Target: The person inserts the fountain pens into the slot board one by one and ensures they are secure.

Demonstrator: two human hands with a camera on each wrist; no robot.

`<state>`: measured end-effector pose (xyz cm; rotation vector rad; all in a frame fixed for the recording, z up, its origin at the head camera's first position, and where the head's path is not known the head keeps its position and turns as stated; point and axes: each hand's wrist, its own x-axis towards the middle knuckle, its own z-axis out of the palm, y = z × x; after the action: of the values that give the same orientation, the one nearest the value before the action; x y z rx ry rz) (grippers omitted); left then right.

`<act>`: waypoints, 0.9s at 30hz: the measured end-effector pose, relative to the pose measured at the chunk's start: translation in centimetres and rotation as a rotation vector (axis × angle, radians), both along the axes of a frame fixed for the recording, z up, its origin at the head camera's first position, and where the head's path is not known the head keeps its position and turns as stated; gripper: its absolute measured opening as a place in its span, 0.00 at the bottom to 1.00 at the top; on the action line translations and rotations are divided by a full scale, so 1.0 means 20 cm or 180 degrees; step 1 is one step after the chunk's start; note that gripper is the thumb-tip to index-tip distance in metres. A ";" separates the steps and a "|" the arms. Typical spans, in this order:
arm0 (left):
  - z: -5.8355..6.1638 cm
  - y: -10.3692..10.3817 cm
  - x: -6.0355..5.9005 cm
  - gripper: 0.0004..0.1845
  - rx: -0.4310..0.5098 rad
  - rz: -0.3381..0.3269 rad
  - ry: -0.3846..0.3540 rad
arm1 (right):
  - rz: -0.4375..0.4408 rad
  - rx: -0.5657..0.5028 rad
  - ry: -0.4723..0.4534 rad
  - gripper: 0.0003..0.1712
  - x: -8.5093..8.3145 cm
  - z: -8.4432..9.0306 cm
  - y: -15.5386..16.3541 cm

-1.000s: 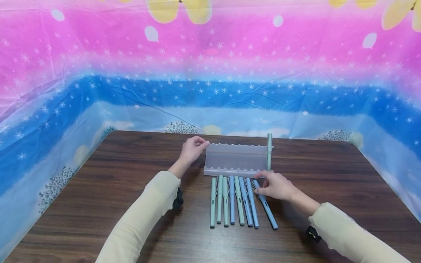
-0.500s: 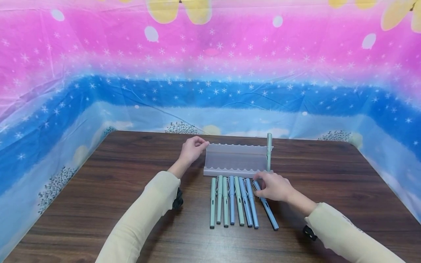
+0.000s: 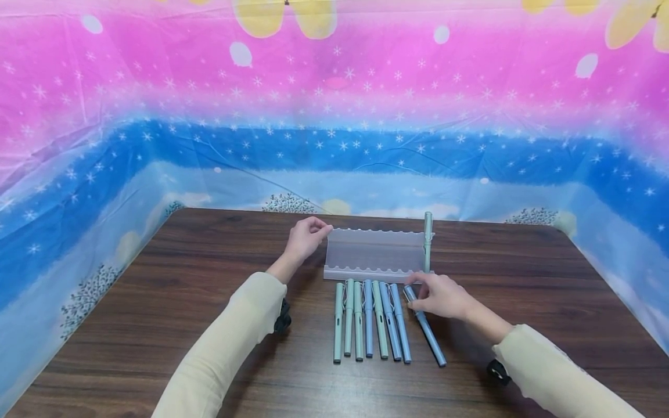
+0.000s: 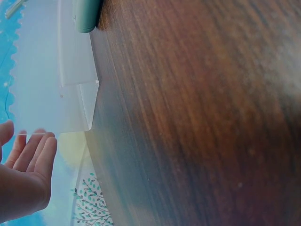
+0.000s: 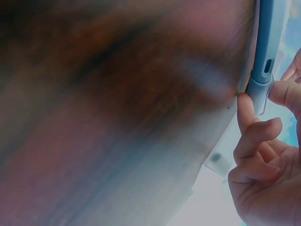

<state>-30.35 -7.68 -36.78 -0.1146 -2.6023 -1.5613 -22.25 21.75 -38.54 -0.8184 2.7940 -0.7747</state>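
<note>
Brown wood-grain table point(image 3: 157, 302) carries everything, with a pink and blue starred sheet point(image 3: 334, 116) hung round its left, far and right edges. Toward the far edge, left of centre, the left hand point(image 3: 305, 238) rests with its fingers bent against the left end of a frosted pen rack point(image 3: 373, 251); whether they actually grip it I cannot tell, and in the left wrist view the fingers point(image 4: 33, 150) look fairly straight beside the rack's translucent wall point(image 4: 70, 66). The rack stands near the middle of the far edge, with scalloped front and back rails. Just in front of it, seven pens point(image 3: 368, 319) in pale green and blue lie side by side, pointing toward the near edge. One green pen point(image 3: 428, 239) sits in the rack's rightmost slot. Right of the row, a blue pen point(image 3: 428, 334) lies slanted on the table, a little apart from the others. The right hand point(image 3: 439, 295) pinches its upper end; the right wrist view shows fingertips point(image 5: 244, 106) pressed on the pen's cap end point(image 5: 261, 70).
</note>
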 end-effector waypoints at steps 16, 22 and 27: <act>0.00 -0.01 0.00 0.12 0.0032 -0.0020 -0.0008 | -0.0076 -0.0552 -0.0222 0.24 -0.06 0.05 0.06; 0.00 0.00 0.00 0.12 0.0035 -0.0003 -0.0008 | -0.0178 -0.0743 -0.0173 0.25 -0.09 0.07 0.08; 0.00 0.00 0.00 0.12 0.0015 0.0002 0.0003 | -0.0260 -0.0811 -0.0167 0.25 -0.11 0.10 0.09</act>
<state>-30.32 -7.75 -36.76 -0.1143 -2.5974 -1.5668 -24.43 23.60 -36.63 -0.7104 2.7328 -1.1669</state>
